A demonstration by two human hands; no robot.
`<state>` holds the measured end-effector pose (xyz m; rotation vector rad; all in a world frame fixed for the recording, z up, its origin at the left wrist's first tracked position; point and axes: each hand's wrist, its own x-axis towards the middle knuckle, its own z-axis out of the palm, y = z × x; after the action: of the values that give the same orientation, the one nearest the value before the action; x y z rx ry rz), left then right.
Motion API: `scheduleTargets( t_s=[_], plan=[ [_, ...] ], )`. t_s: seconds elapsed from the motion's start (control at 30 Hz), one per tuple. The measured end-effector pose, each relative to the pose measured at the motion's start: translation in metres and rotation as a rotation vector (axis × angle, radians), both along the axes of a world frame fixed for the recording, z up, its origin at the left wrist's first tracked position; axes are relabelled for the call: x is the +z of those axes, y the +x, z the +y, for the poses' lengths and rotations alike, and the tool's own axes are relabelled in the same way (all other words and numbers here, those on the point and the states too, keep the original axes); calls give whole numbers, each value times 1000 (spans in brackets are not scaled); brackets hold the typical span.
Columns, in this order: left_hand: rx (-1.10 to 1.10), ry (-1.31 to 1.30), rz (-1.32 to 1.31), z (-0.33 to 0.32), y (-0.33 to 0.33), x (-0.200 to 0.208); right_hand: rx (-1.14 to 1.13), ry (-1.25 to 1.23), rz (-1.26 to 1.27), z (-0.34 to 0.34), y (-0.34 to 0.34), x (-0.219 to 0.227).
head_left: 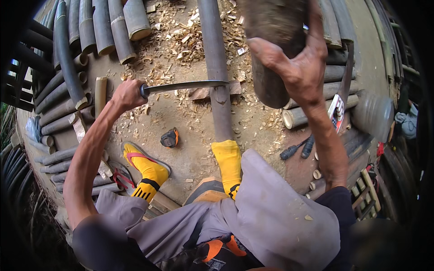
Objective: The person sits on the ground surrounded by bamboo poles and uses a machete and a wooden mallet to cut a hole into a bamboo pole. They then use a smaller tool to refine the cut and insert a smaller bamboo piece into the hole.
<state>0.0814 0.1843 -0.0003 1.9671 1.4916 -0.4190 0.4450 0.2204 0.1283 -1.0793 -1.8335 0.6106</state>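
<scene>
My left hand [128, 94] is closed round the handle of a machete [185, 86]. The blade lies across a long bamboo pole [212, 40], its tip end at a node. Under the pole, near that node, sits a flat wooden block [199, 94]. My right hand [296, 70] grips a thick, dark wooden log [271, 88], held up to the right of the pole; its top is blurred. My foot in a yellow sock [227, 160] is at the pole's near end.
A tape measure [169, 138] lies left of the pole. Wood shavings [190, 38] cover the far ground. Cut bamboo lengths [101, 27] are piled on both sides. A saw [341, 99], dark-handled tools [296, 149] and a large clear plastic jug [373, 115] lie at right.
</scene>
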Motion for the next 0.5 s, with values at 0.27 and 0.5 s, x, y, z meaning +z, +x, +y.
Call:
scheduleTargets(
  t_s=[0.27, 0.5],
  plan=[
    [-52, 43, -38, 0, -9, -17, 399, -728, -484, -23, 17, -58],
    [-57, -6, 6, 1, -1, -7, 20, 6, -60, -4, -3, -12]
  ],
)
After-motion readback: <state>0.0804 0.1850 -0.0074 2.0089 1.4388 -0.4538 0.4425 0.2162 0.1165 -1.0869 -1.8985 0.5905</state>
